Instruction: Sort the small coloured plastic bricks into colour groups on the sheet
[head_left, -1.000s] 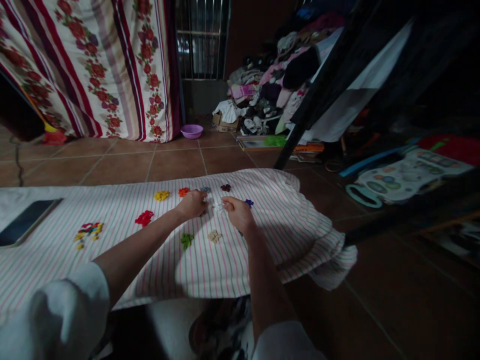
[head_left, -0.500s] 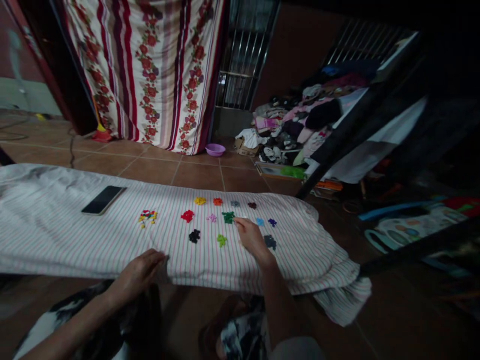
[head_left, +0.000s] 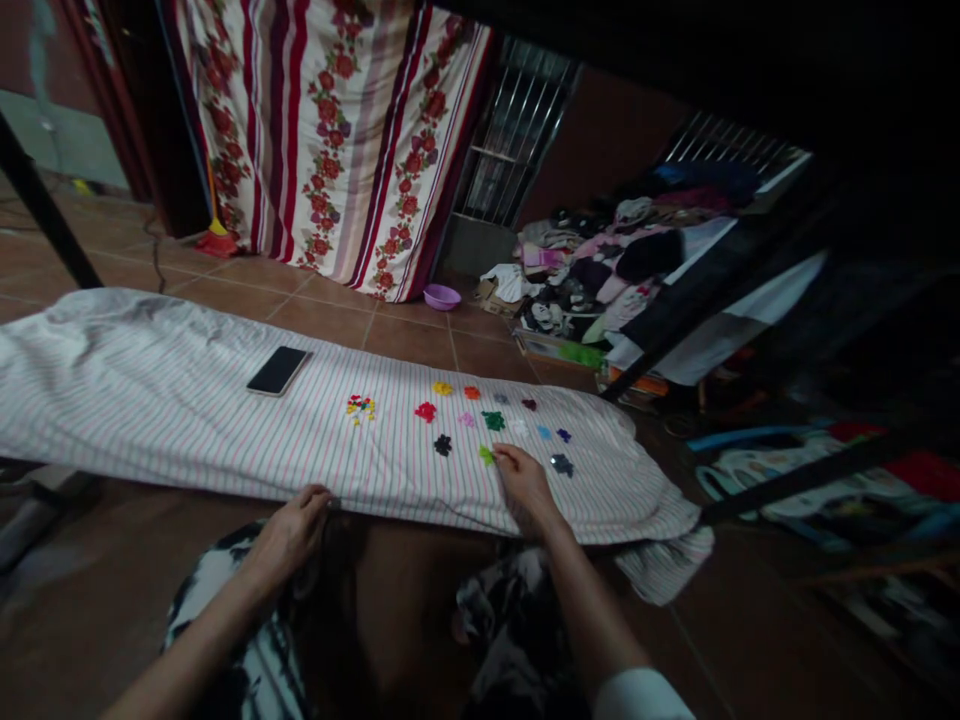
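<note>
Small piles of coloured pieces lie on a striped cloth (head_left: 187, 400). My right hand (head_left: 525, 482) has its fingers pinched at the right edge of the light green pile (head_left: 487, 456); anything between the fingertips is too small to make out. Above it sits the dark green pile (head_left: 493, 420), with a black pile (head_left: 442, 445) to the left and a grey-blue pile (head_left: 562, 465) to the right. My left hand (head_left: 298, 522) rests at the cloth's near edge, fingers curled together; what they hold, if anything, is hidden. A mixed red, yellow, white and green pile (head_left: 361, 408) lies beyond it.
A phone (head_left: 279, 371) lies on the cloth at the left. Red (head_left: 425, 411), yellow (head_left: 442, 388) and orange (head_left: 472, 393) piles are near the middle. Beyond are a purple basin (head_left: 442, 297), a floral curtain (head_left: 330, 150) and heaped clothes (head_left: 600, 260).
My right hand has moved from beside the dark green pile to the light green one. My left hand stays at the cloth's edge. The whole view has shifted, with the cloth's items now further right.
</note>
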